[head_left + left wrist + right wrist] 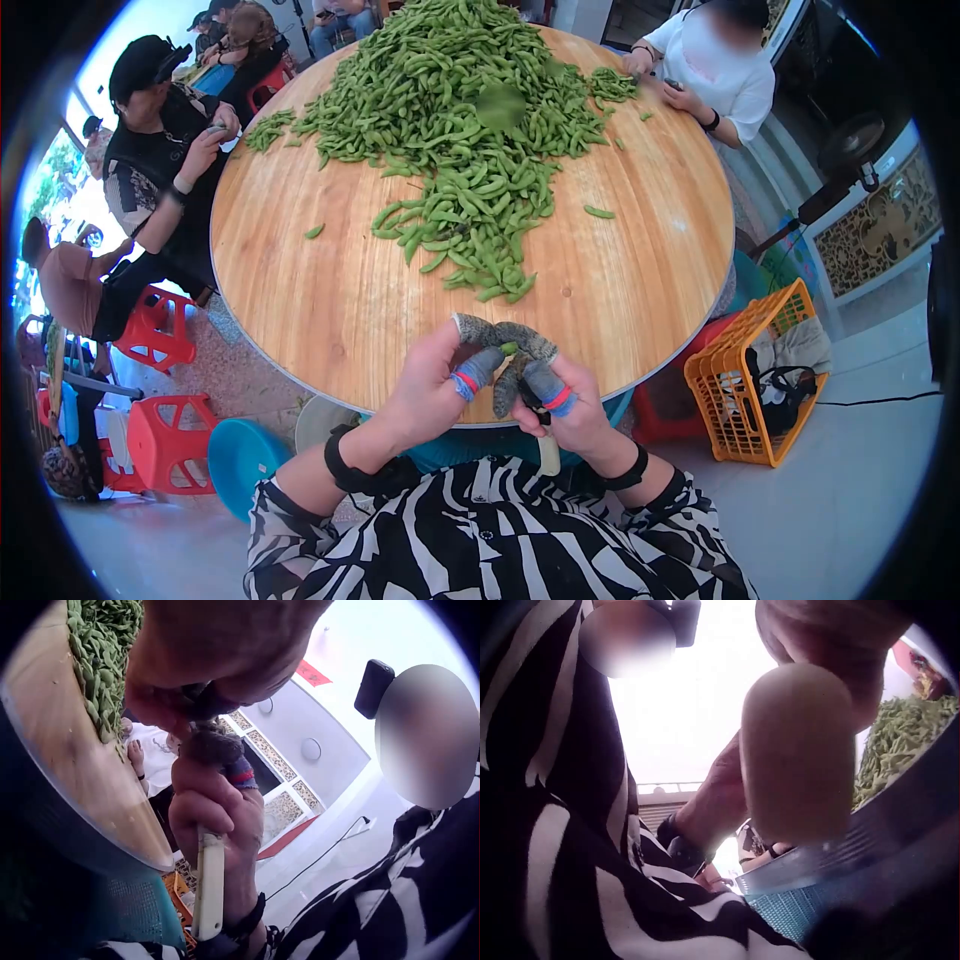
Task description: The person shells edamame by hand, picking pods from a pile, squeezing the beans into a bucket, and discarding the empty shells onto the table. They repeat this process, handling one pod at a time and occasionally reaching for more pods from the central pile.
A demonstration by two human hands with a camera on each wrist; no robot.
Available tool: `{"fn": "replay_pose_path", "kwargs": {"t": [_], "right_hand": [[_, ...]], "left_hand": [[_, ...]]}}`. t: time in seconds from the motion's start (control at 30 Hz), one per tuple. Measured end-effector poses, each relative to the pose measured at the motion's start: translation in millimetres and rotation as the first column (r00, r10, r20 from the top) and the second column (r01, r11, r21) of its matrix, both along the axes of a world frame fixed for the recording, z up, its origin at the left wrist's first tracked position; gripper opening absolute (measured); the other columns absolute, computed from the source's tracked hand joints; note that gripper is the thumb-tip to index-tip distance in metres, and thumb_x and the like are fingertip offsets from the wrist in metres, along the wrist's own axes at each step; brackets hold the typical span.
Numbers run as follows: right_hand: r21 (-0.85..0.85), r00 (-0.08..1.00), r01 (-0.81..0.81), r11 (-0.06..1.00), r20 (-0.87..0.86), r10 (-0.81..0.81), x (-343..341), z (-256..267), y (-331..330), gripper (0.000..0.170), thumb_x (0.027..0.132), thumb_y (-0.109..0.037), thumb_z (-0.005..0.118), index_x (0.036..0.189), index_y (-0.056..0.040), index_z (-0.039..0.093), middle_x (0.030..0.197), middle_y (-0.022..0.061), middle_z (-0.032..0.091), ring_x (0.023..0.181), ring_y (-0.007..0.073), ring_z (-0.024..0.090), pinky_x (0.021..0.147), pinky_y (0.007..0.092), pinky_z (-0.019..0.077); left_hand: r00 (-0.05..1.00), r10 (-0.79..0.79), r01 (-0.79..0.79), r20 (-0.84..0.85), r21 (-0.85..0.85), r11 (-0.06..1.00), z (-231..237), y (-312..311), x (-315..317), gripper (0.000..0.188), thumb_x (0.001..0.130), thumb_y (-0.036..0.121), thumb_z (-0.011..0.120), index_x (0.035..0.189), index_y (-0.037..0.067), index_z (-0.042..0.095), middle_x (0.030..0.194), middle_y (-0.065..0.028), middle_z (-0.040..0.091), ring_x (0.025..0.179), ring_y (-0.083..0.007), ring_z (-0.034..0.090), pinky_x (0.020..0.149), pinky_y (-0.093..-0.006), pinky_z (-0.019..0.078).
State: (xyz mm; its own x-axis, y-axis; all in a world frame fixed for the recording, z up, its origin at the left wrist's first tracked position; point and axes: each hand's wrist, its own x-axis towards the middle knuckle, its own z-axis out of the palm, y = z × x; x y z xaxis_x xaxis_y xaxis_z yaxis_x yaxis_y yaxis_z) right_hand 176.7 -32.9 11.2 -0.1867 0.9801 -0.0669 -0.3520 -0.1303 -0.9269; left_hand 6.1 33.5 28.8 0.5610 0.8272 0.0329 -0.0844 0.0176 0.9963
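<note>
Close together at the table's near edge, my two hands meet, with grey finger covers on thumbs and fingers. The left hand (425,380) pinches a green soybean pod (509,348), of which only a small bit shows between the fingertips. My right hand (582,415) grips a tool by its cream handle (209,889), which sticks out below the curled fingers; its working end is hidden among the fingers. In the right wrist view the butt of that handle (798,750) looms large. Beyond the hands a big heap of green soybean pods (460,110) covers the round wooden table (310,290).
A loose pod (599,212) lies right of the heap. One person (160,130) sits at the left and another (725,70) at the far right. A blue basin (240,465) and red stools (175,440) stand left, a yellow crate (735,375) right.
</note>
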Motion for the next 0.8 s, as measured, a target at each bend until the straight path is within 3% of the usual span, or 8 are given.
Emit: {"fn": "replay_pose_path", "kwargs": {"t": [0.1, 0.3, 0.4, 0.47, 0.5, 0.6, 0.67, 0.8], "right_hand": [[-0.010, 0.984, -0.058, 0.998, -0.170, 0.055, 2.8, -1.1, 0.5, 0.036, 0.100, -0.019, 0.038, 0.132, -0.0034, 0.041, 0.064, 0.0021, 0.051, 0.050, 0.0050, 0.044, 0.043, 0.0176, 0.0354], [-0.095, 0.997, -0.047, 0.994, -0.069, 0.041, 7.0, -14.3, -4.5, 0.040, 0.103, -0.032, 0.027, 0.102, -0.0051, 0.057, 0.062, 0.0009, 0.052, 0.049, 0.0057, 0.046, 0.044, 0.0202, 0.0376], [-0.069, 0.999, 0.006, 0.998, -0.037, -0.009, 4.5, -21.7, -11.0, 0.023, 0.099, -0.019, 0.039, 0.105, -0.0084, 0.058, 0.066, -0.0034, 0.051, 0.054, 0.0033, 0.047, 0.047, 0.0185, 0.0369], [0.089, 0.989, 0.088, 0.992, 0.114, -0.098, -0.4, -12.3, -11.1, 0.018, 0.096, -0.019, 0.046, 0.097, -0.0083, 0.060, 0.065, -0.0057, 0.049, 0.053, 0.0023, 0.045, 0.047, 0.0176, 0.0358], [0.017, 0.995, 0.055, 0.998, 0.085, -0.056, 2.7, -19.4, -9.7, 0.019, 0.096, -0.019, 0.046, 0.097, -0.0077, 0.062, 0.062, -0.0063, 0.048, 0.050, 0.0017, 0.044, 0.045, 0.0177, 0.0347], [0.057, 1.000, 0.006, 0.998, -0.027, -0.004, 5.4, -32.8, -9.4, 0.029, 0.096, -0.014, 0.044, 0.123, -0.0074, 0.052, 0.057, -0.0056, 0.045, 0.045, 0.0018, 0.042, 0.042, 0.0168, 0.0325], [0.051, 0.985, -0.026, 0.998, -0.168, 0.035, 7.2, -34.4, -7.4, 0.031, 0.096, -0.013, 0.044, 0.126, -0.0069, 0.051, 0.060, -0.0046, 0.049, 0.045, 0.0023, 0.043, 0.042, 0.0164, 0.0331], [0.223, 0.996, -0.069, 0.972, 0.067, 0.056, 16.6, -27.8, -6.7, 0.032, 0.098, -0.023, 0.044, 0.122, -0.0024, 0.052, 0.083, 0.0052, 0.059, 0.052, 0.0060, 0.045, 0.040, 0.0188, 0.0323]], "left_hand": [[0.999, -0.030, 0.031, 0.015, -0.048, 0.998, 0.9, 1.6, 0.1, 0.020, 0.091, 0.003, 0.053, 0.111, -0.001, 0.055, 0.096, -0.0049, 0.062, 0.083, -0.0087, 0.056, 0.072, -0.0237, 0.0464], [0.999, -0.022, 0.023, 0.042, -0.040, 0.999, -3.7, -0.4, 1.2, 0.019, 0.092, 0.007, 0.053, 0.110, 0.003, 0.054, 0.087, 0.0000, 0.056, 0.074, -0.0076, 0.050, 0.064, -0.0226, 0.0420], [0.999, -0.036, 0.037, -0.023, 0.032, 0.999, -7.8, -0.1, -3.6, 0.019, 0.090, 0.008, 0.054, 0.108, 0.002, 0.056, 0.092, -0.0023, 0.058, 0.079, -0.0090, 0.053, 0.069, -0.0237, 0.0445], [0.999, -0.028, 0.029, -0.018, 0.054, 0.998, -19.6, 3.1, -4.9, 0.021, 0.089, 0.008, 0.056, 0.109, 0.001, 0.056, 0.088, -0.0032, 0.060, 0.073, -0.0105, 0.055, 0.064, -0.0233, 0.0454], [1.000, 0.014, -0.014, 0.019, 0.042, 0.999, -14.4, 0.8, 0.5, 0.017, 0.088, 0.011, 0.055, 0.102, 0.001, 0.058, 0.082, -0.0035, 0.060, 0.068, -0.0084, 0.054, 0.058, -0.0232, 0.0449], [0.997, -0.068, 0.068, 0.026, 0.012, 0.998, 11.1, -1.9, 2.8, 0.015, 0.088, 0.004, 0.052, 0.102, 0.003, 0.057, 0.087, 0.0005, 0.057, 0.075, -0.0087, 0.053, 0.065, -0.0214, 0.0443], [0.995, -0.099, 0.101, 0.029, -0.074, 0.992, 2.9, -0.7, 1.9, 0.011, 0.090, 0.009, 0.054, 0.099, 0.004, 0.057, 0.085, 0.0005, 0.055, 0.072, -0.0084, 0.050, 0.062, -0.0217, 0.0420], [0.991, -0.120, 0.124, 0.052, -0.091, 0.988, 14.4, 0.1, 9.1, 0.011, 0.090, 0.010, 0.053, 0.098, 0.004, 0.057, 0.083, 0.0002, 0.055, 0.071, -0.0090, 0.050, 0.062, -0.0237, 0.0431]]}}
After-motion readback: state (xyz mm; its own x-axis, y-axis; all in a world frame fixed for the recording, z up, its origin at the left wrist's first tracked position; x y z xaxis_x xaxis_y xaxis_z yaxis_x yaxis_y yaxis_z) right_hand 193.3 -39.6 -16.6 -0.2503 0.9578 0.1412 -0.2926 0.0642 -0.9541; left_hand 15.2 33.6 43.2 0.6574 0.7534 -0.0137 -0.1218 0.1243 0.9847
